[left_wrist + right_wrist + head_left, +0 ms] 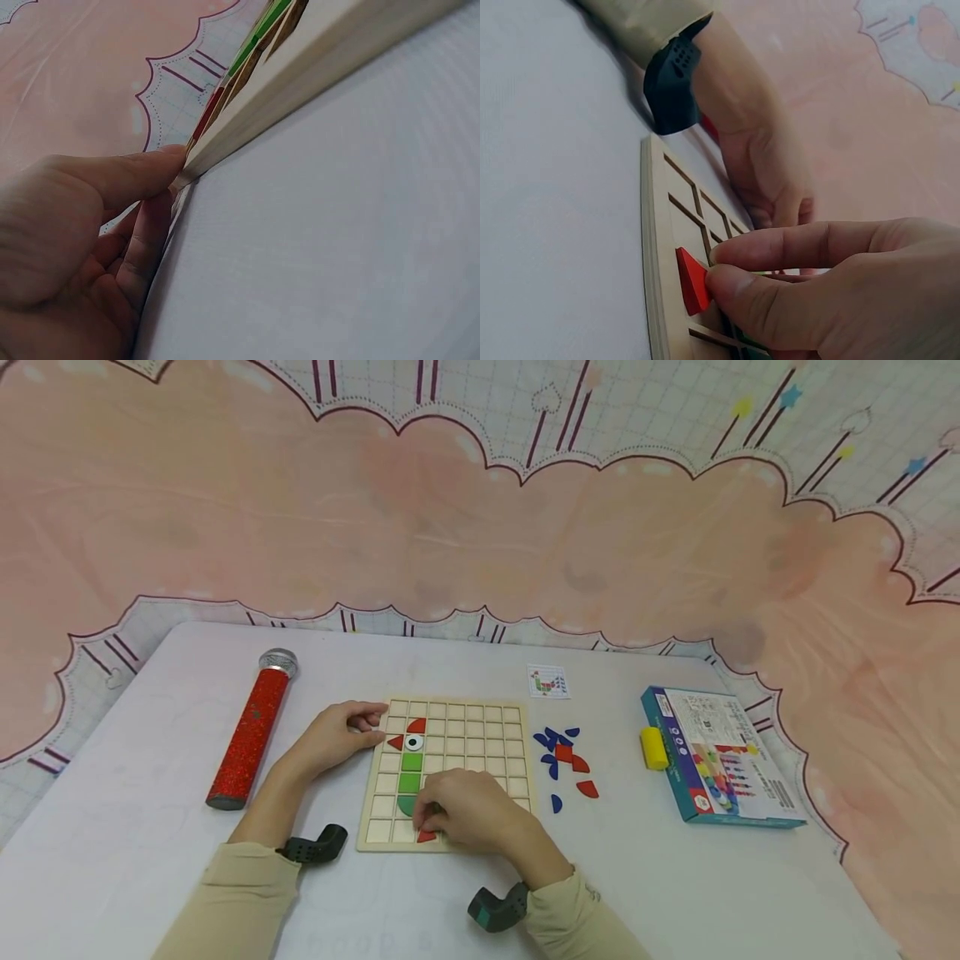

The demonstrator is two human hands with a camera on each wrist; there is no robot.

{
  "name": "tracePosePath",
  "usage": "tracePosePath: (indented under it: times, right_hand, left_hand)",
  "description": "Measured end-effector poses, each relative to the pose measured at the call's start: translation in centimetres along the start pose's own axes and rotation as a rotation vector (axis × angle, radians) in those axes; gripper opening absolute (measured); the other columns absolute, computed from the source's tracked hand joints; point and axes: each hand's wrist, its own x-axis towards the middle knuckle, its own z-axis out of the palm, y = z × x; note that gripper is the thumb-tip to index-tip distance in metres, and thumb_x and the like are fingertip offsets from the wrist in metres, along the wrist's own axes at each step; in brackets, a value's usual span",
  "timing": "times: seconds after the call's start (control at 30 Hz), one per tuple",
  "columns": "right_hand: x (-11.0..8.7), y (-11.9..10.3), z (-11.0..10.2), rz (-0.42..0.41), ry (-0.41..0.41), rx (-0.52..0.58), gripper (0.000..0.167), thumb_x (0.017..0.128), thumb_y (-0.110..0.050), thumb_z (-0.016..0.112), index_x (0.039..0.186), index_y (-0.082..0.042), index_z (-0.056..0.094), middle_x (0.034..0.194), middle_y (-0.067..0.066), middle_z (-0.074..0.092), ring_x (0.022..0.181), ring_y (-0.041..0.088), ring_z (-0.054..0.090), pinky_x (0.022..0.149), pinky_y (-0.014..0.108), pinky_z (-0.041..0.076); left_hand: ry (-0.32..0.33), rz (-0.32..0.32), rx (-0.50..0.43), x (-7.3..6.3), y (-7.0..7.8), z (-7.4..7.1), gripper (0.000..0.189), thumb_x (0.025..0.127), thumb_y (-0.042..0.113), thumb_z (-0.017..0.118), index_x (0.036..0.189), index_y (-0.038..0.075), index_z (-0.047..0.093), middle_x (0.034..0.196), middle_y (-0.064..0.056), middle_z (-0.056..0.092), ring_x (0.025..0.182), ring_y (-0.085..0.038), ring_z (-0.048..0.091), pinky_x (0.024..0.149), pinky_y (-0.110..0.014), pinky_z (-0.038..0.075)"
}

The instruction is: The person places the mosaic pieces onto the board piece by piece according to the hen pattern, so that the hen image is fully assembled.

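Observation:
A wooden grid board (454, 710) lies on the table with coloured pieces in its left columns: a red quarter-round (417, 725), a red triangle (395, 742), an eye tile (413, 742), two green squares (411, 762) and a green rounded piece (406, 805). My left hand (339, 737) holds the board's upper left edge, thumb and finger against it in the left wrist view. Near the front edge my right hand (467, 810) pinches a red triangular piece (693, 281) between thumb and index finger, at a grid cell. The hand covers part of the lower grid.
Right of the board lie loose blue pieces (557, 803) and red pieces (587, 789). A small pattern card (548, 682) lies behind them. Further right are a yellow block (654, 748) and a blue box (723, 760). A red microphone (251, 735) lies at left.

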Motion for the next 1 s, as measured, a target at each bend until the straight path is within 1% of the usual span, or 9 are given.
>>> tracePosePath:
  times: [0.1, 0.23, 0.37, 0.47, 0.57, 0.6, 0.73, 0.87, 1.0]
  right_hand:
    - [0.0, 0.1, 0.0, 0.014, -0.009, 0.021, 0.007, 0.084, -0.028, 0.071, 0.079, -0.033, 0.068, 0.083, -0.023, 0.058, 0.077, -0.001, 0.051, 0.071, 0.020, 0.043]
    - [-0.3, 0.7, -0.4, 0.062, -0.013, 0.090, 0.005, 0.083, -0.031, 0.072, 0.084, -0.034, 0.068, 0.084, -0.022, 0.058, 0.079, 0.000, 0.051, 0.073, 0.019, 0.043]
    - [-0.4, 1.9, -1.3, 0.101, 0.019, 0.159, 0.006, 0.083, -0.029, 0.073, 0.088, -0.031, 0.069, 0.082, -0.018, 0.057, 0.077, 0.004, 0.051, 0.069, 0.019, 0.044]
    - [-0.6, 3.4, -2.1, 0.114, 0.066, 0.213, 0.008, 0.084, -0.028, 0.072, 0.091, -0.027, 0.071, 0.083, -0.015, 0.059, 0.077, 0.007, 0.051, 0.067, 0.020, 0.045]
    - [-1.2, 5.3, -2.9, 0.149, 0.130, 0.274, 0.012, 0.084, -0.024, 0.073, 0.095, -0.024, 0.071, 0.088, -0.012, 0.061, 0.080, 0.009, 0.052, 0.068, 0.022, 0.046]
    - [-1.4, 6.1, -3.1, 0.150, 0.153, 0.288, 0.013, 0.083, -0.022, 0.073, 0.096, -0.022, 0.071, 0.089, -0.010, 0.062, 0.081, 0.010, 0.053, 0.068, 0.022, 0.046]
    - [-3.3, 9.2, -4.4, 0.207, 0.227, 0.335, 0.019, 0.083, -0.018, 0.073, 0.102, -0.017, 0.070, 0.094, -0.003, 0.062, 0.083, 0.014, 0.053, 0.067, 0.026, 0.046]
    - [-5.5, 12.3, -5.2, 0.317, 0.235, 0.351, 0.024, 0.084, -0.018, 0.073, 0.108, -0.016, 0.069, 0.097, 0.001, 0.061, 0.085, 0.018, 0.052, 0.067, 0.026, 0.048]
    - [-7.3, 14.7, -5.5, 0.466, 0.187, 0.352, 0.029, 0.081, -0.021, 0.075, 0.110, -0.020, 0.069, 0.102, 0.004, 0.059, 0.090, 0.021, 0.051, 0.069, 0.028, 0.048]
  left_hand:
    - [-0.001, -0.003, 0.001, -0.1, -0.1, 0.1, 0.045, 0.087, 0.014, 0.067, 0.129, 0.004, 0.057, 0.104, -0.010, 0.059, 0.090, -0.021, 0.052, 0.079, -0.031, 0.043]
    - [0.000, -0.009, -0.002, -0.1, -0.2, 0.1, 0.044, 0.087, 0.014, 0.067, 0.129, 0.005, 0.057, 0.104, -0.010, 0.059, 0.090, -0.022, 0.051, 0.079, -0.032, 0.043]
    - [0.005, -0.013, -0.005, 0.0, -0.2, 0.2, 0.045, 0.087, 0.014, 0.067, 0.129, 0.005, 0.057, 0.104, -0.010, 0.059, 0.091, -0.022, 0.051, 0.080, -0.032, 0.043]
    - [0.009, -0.018, 0.001, 0.0, -0.3, 0.2, 0.045, 0.087, 0.014, 0.067, 0.130, 0.006, 0.057, 0.104, -0.010, 0.059, 0.091, -0.022, 0.050, 0.080, -0.032, 0.042]
    - [0.010, -0.019, 0.005, 0.0, -0.4, 0.2, 0.045, 0.087, 0.014, 0.068, 0.130, 0.006, 0.057, 0.104, -0.009, 0.058, 0.091, -0.021, 0.050, 0.079, -0.031, 0.042]
    - [0.010, -0.018, 0.005, 0.1, -0.4, 0.2, 0.046, 0.087, 0.014, 0.068, 0.130, 0.006, 0.057, 0.103, -0.009, 0.058, 0.091, -0.021, 0.050, 0.079, -0.031, 0.042]
    - [0.008, -0.011, 0.005, 0.1, -0.3, 0.2, 0.046, 0.087, 0.014, 0.068, 0.130, 0.005, 0.057, 0.102, -0.009, 0.057, 0.091, -0.021, 0.050, 0.079, -0.031, 0.042]
    - [0.007, -0.011, 0.002, 0.1, -0.2, 0.2, 0.045, 0.087, 0.014, 0.068, 0.130, 0.006, 0.057, 0.103, -0.009, 0.058, 0.091, -0.021, 0.050, 0.079, -0.032, 0.042]
    - [0.009, -0.015, 0.010, 0.1, -0.3, 0.2, 0.045, 0.087, 0.015, 0.067, 0.130, 0.006, 0.057, 0.103, -0.009, 0.058, 0.091, -0.021, 0.050, 0.079, -0.031, 0.042]
